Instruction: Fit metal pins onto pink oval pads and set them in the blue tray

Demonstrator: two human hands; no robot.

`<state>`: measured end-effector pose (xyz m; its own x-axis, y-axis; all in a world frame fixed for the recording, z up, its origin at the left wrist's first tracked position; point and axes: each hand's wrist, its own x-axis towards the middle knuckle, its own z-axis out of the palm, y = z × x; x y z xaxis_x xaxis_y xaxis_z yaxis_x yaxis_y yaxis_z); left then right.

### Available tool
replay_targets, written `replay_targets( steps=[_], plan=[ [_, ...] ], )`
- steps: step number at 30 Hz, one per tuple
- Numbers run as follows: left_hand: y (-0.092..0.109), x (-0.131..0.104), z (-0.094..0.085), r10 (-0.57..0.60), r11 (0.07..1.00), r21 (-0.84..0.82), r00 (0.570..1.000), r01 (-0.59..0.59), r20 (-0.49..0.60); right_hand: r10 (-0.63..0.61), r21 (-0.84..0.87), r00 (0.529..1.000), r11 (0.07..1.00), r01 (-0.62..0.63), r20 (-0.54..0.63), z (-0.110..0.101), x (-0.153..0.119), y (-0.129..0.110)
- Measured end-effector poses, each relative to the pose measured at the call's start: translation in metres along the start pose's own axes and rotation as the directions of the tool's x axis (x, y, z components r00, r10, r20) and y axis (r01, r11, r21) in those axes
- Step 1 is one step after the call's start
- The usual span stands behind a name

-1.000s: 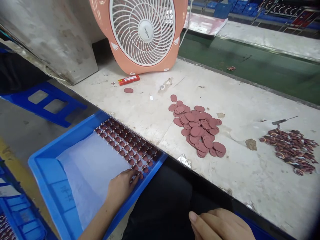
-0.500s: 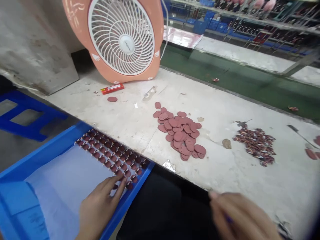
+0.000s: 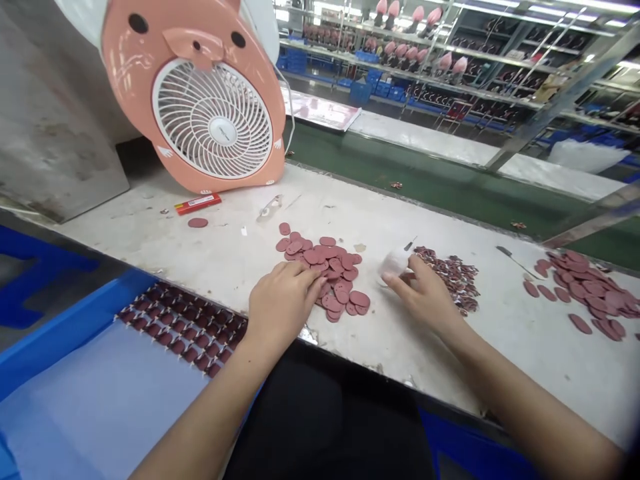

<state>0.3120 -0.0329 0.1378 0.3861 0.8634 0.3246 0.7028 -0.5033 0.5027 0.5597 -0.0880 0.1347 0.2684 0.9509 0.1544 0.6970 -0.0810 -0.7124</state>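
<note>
- One middle pile of red-brown ovals [image 3: 345, 283] lies on the table [image 3: 380, 340], between the two hands; the pieces overlap, so I cannot count them.
- The left hand [image 3: 283, 300] rests at the near left side of this pile, its fingers bent; the fingertips are partly hidden, and I cannot tell if they hold an oval.
- The right hand [image 3: 425, 290] has thumb and fingers narrow around one white bottle [image 3: 394, 263] with a dark, thin tip; I cannot tell if the grip is firm.
- Just behind this hand is one heap of small dark parts [image 3: 457, 280], partly covered by it and too tangled for counting.
- Farther right there is a second pile of ovals [image 3: 595, 287], cut off by the right edge, and near it one thin-tipped tool [image 3: 505, 251].
- One single oval [image 3: 198, 223] lies beside one red box [image 3: 198, 204].
- One blue tray [image 3: 60, 330] is cut off at left and below; the left forearm hides some of its rows of pieces [image 3: 175, 327].
- One pig-shaped fan [image 3: 223, 131] stands behind.
</note>
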Motion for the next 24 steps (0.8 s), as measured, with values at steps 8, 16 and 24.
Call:
replay_targets(
  steps=[8,16,24],
  plan=[
    [0.027,-0.034,-0.027,-0.242,0.748,-0.548,0.922,0.375,0.301,0.023,0.451,0.995,0.890,-0.064,0.096,-0.001,-0.052,-0.049],
    [0.038,-0.078,-0.011,0.066,-0.088,-0.596,0.602,0.798,0.796,-0.033,0.693,0.858,0.605,-0.391,0.513,0.010,-0.086,-0.070],
    [0.031,-0.120,0.021,0.265,-0.395,-0.367,0.487,0.842,0.832,0.065,0.657,0.825,0.571,-0.492,0.561,0.010,-0.119,-0.069]
  ],
)
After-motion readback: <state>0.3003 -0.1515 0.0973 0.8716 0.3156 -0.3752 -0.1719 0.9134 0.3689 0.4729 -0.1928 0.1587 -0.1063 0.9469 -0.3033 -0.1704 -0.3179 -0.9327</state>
